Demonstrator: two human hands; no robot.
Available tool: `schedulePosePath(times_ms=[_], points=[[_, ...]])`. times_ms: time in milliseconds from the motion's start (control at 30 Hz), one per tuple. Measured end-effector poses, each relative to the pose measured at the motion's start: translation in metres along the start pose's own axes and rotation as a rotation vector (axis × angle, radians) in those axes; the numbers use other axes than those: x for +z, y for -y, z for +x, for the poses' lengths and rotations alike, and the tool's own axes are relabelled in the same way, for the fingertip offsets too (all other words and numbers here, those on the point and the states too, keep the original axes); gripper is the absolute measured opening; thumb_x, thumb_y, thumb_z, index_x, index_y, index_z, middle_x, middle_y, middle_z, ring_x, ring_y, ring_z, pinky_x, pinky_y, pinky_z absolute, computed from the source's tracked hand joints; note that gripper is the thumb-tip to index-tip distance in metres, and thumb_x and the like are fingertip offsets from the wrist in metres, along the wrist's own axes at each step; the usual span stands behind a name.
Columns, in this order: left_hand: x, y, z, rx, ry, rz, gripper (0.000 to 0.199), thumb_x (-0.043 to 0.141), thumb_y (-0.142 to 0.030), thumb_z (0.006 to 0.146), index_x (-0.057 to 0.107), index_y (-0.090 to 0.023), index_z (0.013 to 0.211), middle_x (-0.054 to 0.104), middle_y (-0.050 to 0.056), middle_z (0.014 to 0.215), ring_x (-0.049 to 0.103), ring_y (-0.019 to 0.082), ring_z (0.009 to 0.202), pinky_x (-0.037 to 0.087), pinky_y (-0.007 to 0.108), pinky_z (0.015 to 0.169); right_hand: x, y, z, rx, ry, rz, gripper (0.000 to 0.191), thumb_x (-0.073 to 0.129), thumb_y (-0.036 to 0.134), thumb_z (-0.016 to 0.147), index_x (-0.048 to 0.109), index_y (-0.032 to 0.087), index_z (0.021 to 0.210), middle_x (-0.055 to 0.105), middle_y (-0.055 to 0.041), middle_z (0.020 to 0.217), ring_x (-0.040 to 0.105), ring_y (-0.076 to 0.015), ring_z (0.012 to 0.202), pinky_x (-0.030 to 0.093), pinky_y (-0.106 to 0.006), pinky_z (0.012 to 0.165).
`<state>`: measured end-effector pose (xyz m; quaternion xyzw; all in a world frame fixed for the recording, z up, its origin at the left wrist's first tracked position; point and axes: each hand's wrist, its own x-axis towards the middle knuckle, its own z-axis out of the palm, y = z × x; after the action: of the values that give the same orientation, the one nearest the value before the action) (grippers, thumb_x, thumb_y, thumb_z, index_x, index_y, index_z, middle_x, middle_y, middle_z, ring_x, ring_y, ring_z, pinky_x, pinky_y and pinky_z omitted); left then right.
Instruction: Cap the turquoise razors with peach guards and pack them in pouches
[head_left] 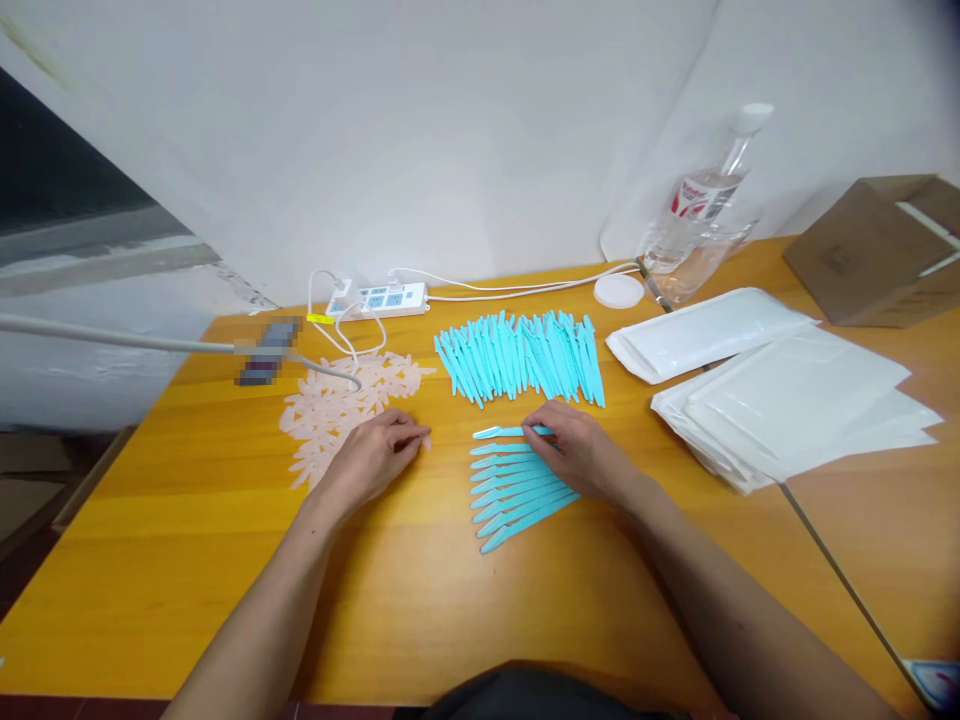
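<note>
My right hand (574, 448) pinches a turquoise stick-like razor (495, 433) that lies level, its slim head pointing left. Just below it, several matching razors (510, 495) lie in a fanned row, their right ends partly under my right hand. My left hand (379, 450) has its thumb and forefinger closed on a small pale pink cover (427, 441). Beside and behind that hand spreads a loose pile of pale pink covers (322, 415). A larger heap of turquoise razors (517, 355) lies side by side near the wall.
Behind the piles is a white power strip (390, 300) with cables; a blurred-out dark object (268, 352) lies left. White packets (787, 400), a round white lid (619, 291), a clear bottle (697, 210) and a cardboard box (862, 255) stand or lie right on the wooden table (405, 620).
</note>
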<state>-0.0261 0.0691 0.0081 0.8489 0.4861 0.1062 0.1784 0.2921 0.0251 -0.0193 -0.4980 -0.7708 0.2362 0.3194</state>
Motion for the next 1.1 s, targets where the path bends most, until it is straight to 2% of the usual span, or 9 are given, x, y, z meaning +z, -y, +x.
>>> schedulePosePath(times_ms=[67,133,267,333,667,900,1000,1067,1100], points=[[0.003,-0.002,0.001,0.023,-0.034,0.002,0.030,0.051,-0.034,0.096,0.078,-0.025,0.104,0.074,0.007,0.103,0.069,0.020,0.088,0.051,0.030,0.082,0.000,0.000,0.000,0.003,0.011,0.009,0.016,0.052,0.022,0.098,0.066,0.019,0.091,0.068,-0.0078,0.089,0.063,-0.0209,0.086,0.049,-0.033,0.078],[0.007,-0.008,0.003,-0.017,-0.050,-0.095,0.031,0.049,-0.037,0.098,0.076,-0.023,0.106,0.075,0.007,0.105,0.069,0.021,0.093,0.051,0.031,0.085,-0.001,0.001,0.000,-0.002,0.018,0.016,0.015,0.052,0.022,0.098,0.066,0.019,0.092,0.068,-0.0079,0.090,0.063,-0.0208,0.086,0.049,-0.033,0.078],[0.012,-0.029,0.007,-0.118,0.017,-0.421,0.034,0.053,-0.045,0.098,0.075,-0.021,0.105,0.078,0.004,0.102,0.071,0.020,0.089,0.053,0.027,0.077,-0.001,0.001,0.000,-0.012,0.017,0.023,0.014,0.053,0.021,0.097,0.066,0.020,0.093,0.068,-0.0074,0.091,0.063,-0.0202,0.086,0.049,-0.033,0.079],[0.014,-0.038,0.008,-0.137,0.043,-0.472,0.036,0.054,-0.047,0.096,0.076,-0.020,0.103,0.079,0.003,0.099,0.071,0.020,0.086,0.052,0.026,0.075,-0.001,0.001,0.000,-0.014,0.012,0.019,0.014,0.053,0.021,0.098,0.066,0.020,0.094,0.068,-0.0070,0.090,0.064,-0.0200,0.086,0.049,-0.032,0.078],[0.034,-0.061,0.020,-0.112,0.001,-0.504,0.027,0.056,-0.037,0.096,0.076,-0.018,0.101,0.078,0.003,0.094,0.070,0.018,0.082,0.052,0.026,0.073,0.003,0.002,0.001,-0.062,0.007,-0.041,0.014,0.054,0.019,0.098,0.068,0.017,0.094,0.068,-0.0078,0.089,0.064,-0.0204,0.085,0.050,-0.032,0.077],[0.041,-0.059,0.024,0.095,-0.055,-0.269,0.020,0.058,-0.022,0.095,0.078,-0.020,0.095,0.073,0.006,0.094,0.066,0.018,0.088,0.050,0.030,0.082,0.010,-0.003,0.005,-0.118,0.019,-0.230,0.020,0.055,0.018,0.097,0.072,0.014,0.085,0.069,-0.0114,0.087,0.064,-0.0240,0.086,0.051,-0.040,0.084],[0.037,-0.056,0.017,0.091,-0.060,-0.281,0.021,0.058,-0.023,0.096,0.077,-0.021,0.105,0.071,0.006,0.100,0.066,0.018,0.091,0.050,0.029,0.082,-0.007,0.007,0.001,-0.088,0.049,-0.223,0.020,0.055,0.021,0.097,0.072,0.016,0.088,0.070,-0.0105,0.090,0.065,-0.0233,0.088,0.053,-0.038,0.082],[0.030,-0.053,0.011,0.066,-0.088,-0.305,0.025,0.057,-0.025,0.097,0.074,-0.022,0.114,0.071,0.007,0.103,0.066,0.017,0.092,0.050,0.029,0.081,-0.034,0.011,-0.010,-0.049,0.017,-0.232,0.018,0.055,0.025,0.098,0.072,0.018,0.098,0.071,-0.0097,0.097,0.066,-0.0227,0.092,0.053,-0.039,0.088],[0.027,-0.052,0.007,0.049,-0.104,-0.318,0.026,0.057,-0.026,0.097,0.073,-0.022,0.117,0.071,0.007,0.105,0.066,0.017,0.092,0.050,0.028,0.079,-0.052,0.009,-0.020,-0.013,-0.024,-0.255,0.021,0.056,0.029,0.098,0.070,0.019,0.110,0.071,-0.0106,0.108,0.066,-0.0229,0.101,0.053,-0.039,0.093]])
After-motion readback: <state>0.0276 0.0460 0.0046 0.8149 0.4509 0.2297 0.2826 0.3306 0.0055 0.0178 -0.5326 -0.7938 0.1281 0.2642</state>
